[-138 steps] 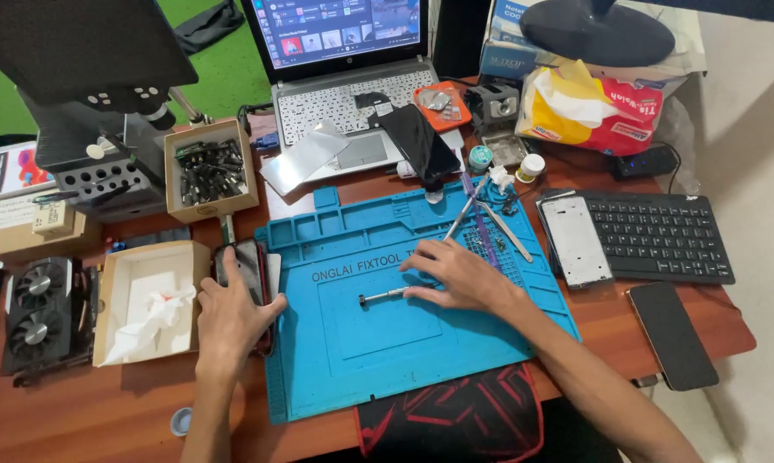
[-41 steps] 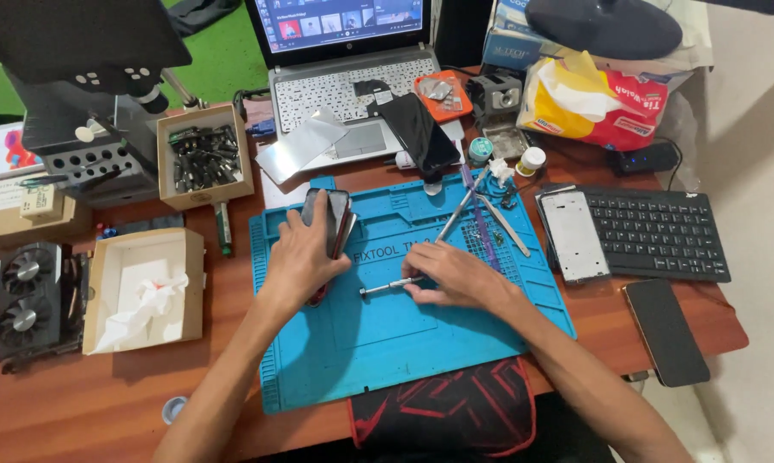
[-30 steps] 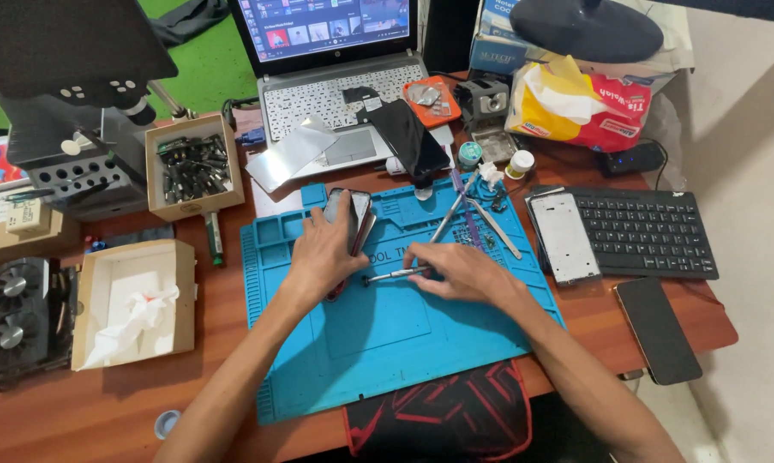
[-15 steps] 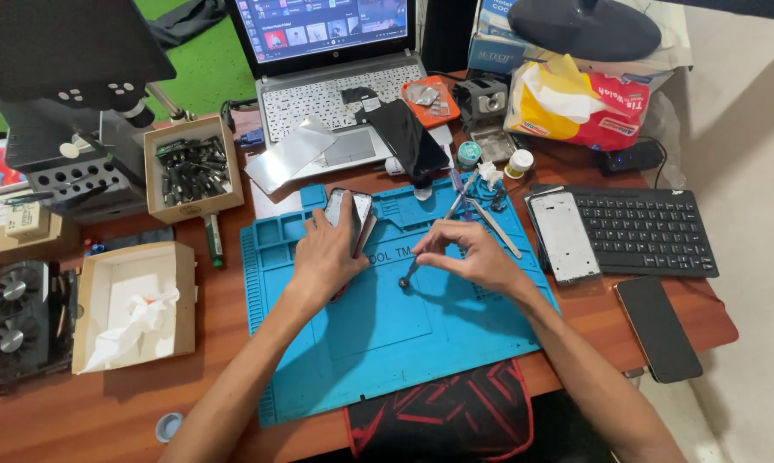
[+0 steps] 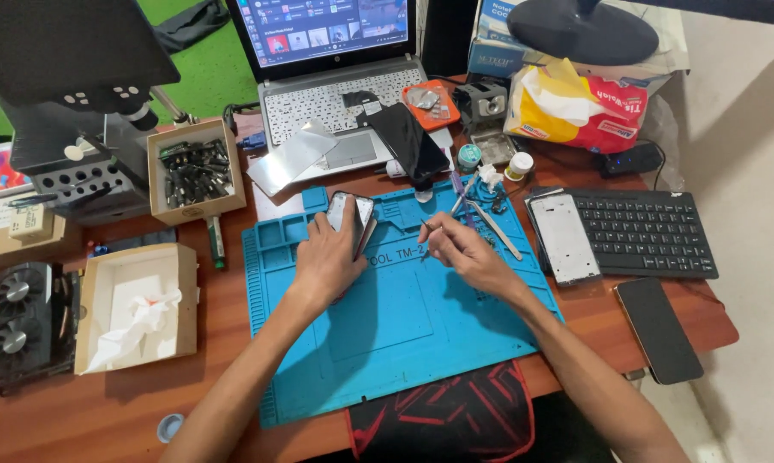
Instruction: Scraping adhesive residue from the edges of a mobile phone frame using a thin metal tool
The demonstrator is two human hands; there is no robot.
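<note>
Head view: on the blue mat (image 5: 404, 343), near its far edge, the left hand (image 5: 327, 261) is closed over one phone (image 5: 350, 219), long axis pointing away from the person. Just right of it, the right hand (image 5: 460, 249) pinches one thin tool (image 5: 427, 225), tip angled toward the phone.

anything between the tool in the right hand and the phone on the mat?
Nothing visible. The right hand holds a thin tool beside the phone, which the left hand steadies on the blue mat; bare mat lies between.
</note>
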